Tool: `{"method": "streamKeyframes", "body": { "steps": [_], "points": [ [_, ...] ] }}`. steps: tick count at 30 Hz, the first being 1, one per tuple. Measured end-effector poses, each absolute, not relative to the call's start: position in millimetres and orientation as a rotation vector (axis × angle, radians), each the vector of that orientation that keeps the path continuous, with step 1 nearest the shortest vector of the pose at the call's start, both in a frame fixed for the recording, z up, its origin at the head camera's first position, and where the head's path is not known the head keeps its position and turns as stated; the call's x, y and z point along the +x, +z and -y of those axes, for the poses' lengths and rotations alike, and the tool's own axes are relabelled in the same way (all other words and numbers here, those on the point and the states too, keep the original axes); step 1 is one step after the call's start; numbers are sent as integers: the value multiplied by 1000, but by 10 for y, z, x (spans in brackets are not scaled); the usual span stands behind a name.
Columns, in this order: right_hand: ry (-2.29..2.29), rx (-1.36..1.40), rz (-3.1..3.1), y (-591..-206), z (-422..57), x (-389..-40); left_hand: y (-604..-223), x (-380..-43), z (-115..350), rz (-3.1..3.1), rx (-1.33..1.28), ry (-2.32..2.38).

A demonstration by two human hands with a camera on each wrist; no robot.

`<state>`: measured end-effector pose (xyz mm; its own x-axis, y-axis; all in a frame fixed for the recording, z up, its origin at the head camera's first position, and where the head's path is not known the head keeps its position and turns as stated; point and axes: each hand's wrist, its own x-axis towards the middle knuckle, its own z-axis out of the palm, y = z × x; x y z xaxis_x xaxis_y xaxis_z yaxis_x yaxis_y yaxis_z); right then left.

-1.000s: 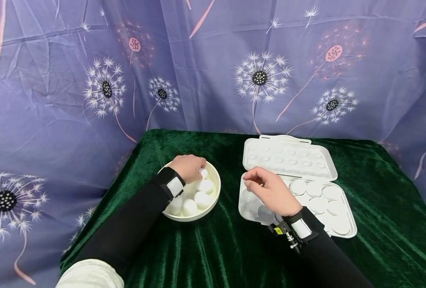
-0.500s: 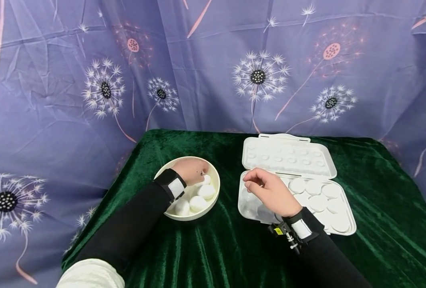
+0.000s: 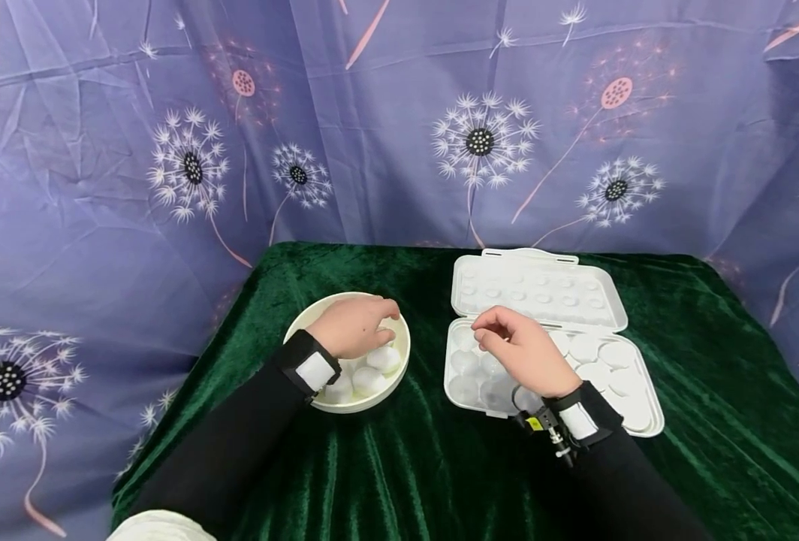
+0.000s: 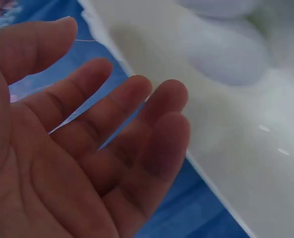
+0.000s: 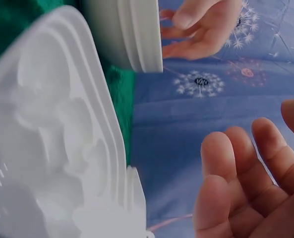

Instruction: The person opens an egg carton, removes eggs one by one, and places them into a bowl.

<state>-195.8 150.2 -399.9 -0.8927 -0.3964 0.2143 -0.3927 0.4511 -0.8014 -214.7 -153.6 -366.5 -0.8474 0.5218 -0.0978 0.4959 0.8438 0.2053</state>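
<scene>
In the head view my left hand [image 3: 355,327] hovers over a cream bowl [image 3: 406,361] at centre-left. Several white eggs [image 3: 369,382] lie in the bowl, some hidden beneath the hand. The left wrist view shows a bare palm with loosely bent fingers [image 4: 164,148], the bowl wall and blurred eggs [image 4: 226,49] beyond. My right hand [image 3: 524,353] hangs above a white egg box [image 3: 649,391] with its lid [image 3: 541,293] folded back. Its relaxed fingers hold nothing in the right wrist view. Left wells look hollow; whether the whiter right ones hold eggs, I cannot tell.
A dark green velvet cloth [image 3: 413,466] covers the table. Behind it hangs a purple curtain [image 3: 386,150] with dandelion prints. The box's raised lid stands toward the back, and a strip of cloth separates bowl from box.
My left hand has risen from among the eggs, its thumb and fingers now farther apart. My right hand has shifted slightly right over the box. The head view has turned a little.
</scene>
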Motion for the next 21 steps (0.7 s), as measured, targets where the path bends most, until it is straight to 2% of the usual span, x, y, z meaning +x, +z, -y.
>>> {"method": "streamKeyframes", "body": {
  "steps": [11,21],
  "points": [
    [-1055,-655,-2848,-3900,-1602,-2205,-3568,-1781,1348,-2954,936,436],
    [-636,-641,-2891,-3960,-1504,-2351,-3678,-1655,1161,-3005,988,490]
  ]
}}
